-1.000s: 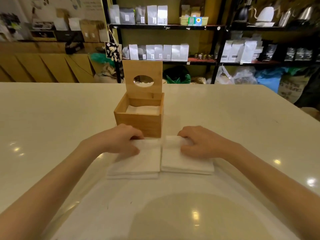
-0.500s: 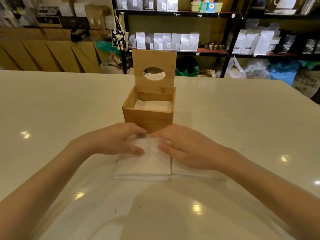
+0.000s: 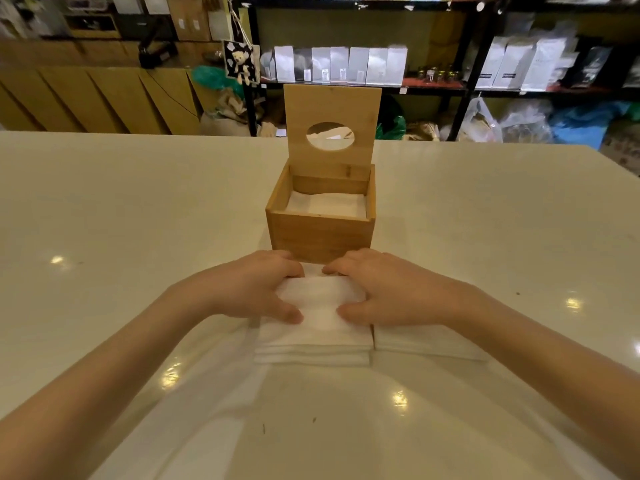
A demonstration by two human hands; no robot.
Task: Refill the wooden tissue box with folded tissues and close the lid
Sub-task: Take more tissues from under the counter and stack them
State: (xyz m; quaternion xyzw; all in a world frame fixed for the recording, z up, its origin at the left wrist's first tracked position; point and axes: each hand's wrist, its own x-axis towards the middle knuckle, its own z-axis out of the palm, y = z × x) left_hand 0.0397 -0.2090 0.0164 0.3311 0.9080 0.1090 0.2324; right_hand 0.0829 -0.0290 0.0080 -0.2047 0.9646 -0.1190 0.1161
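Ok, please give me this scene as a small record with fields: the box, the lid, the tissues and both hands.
box: wooden tissue box on the white table, some tissues inside
lid: lid open, standing upright at the back, oval hole
left stack: left stack of folded tissues in front of the box
right stack: right stack beside it
left hand: left hand gripping the top tissues of the left stack
right hand: right hand gripping the same tissues
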